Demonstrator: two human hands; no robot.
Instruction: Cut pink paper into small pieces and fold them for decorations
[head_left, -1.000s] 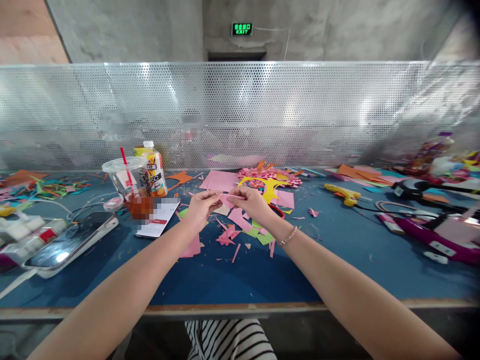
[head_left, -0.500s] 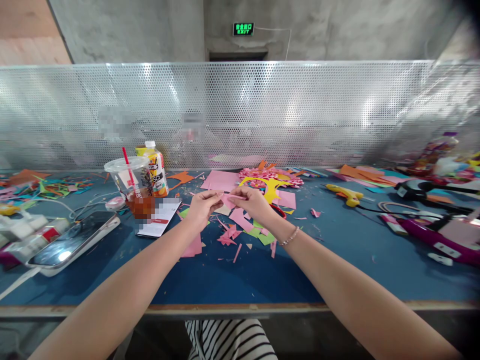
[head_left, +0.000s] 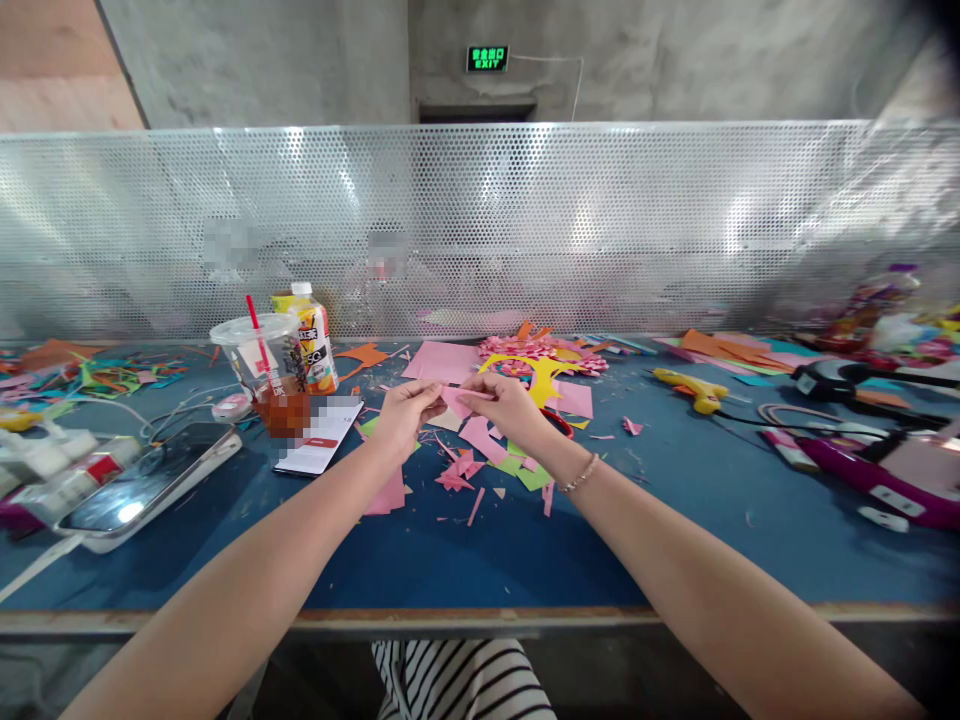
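Pink paper piece: a small pink paper piece (head_left: pixel 454 399) is held up just above the blue table (head_left: pixel 465 560), between both hands, near the middle of the view.
Left hand: the left hand (head_left: pixel 405 415) has its fingers curled in, thumb and fingertips pinching the left end of the paper.
Right hand: the right hand (head_left: pixel 504 402) is closed in the same way, pinching the right end of the paper; a thin bracelet (head_left: pixel 577 473) sits on that wrist.
Under the hands: pink and green paper scraps (head_left: pixel 480 455) lie scattered on the table, directly below and just in front of the hands.
Behind the hands: a flat pink sheet (head_left: pixel 442 362) lies on the table, with a pink and yellow paper flower craft (head_left: pixel 536 360) just to its right.
Left side: a white card (head_left: pixel 319 442) lies near the left hand; beyond it stands a clear plastic cup (head_left: pixel 264 365) with a red straw, and a juice bottle (head_left: pixel 313 340) just behind it. A phone (head_left: pixel 142 485) lies flat, farther left.
Right side: a yellow glue gun (head_left: pixel 686 388) lies well apart from the right hand.
Back: a perforated metal screen (head_left: pixel 600 220) runs along the far edge of the table.
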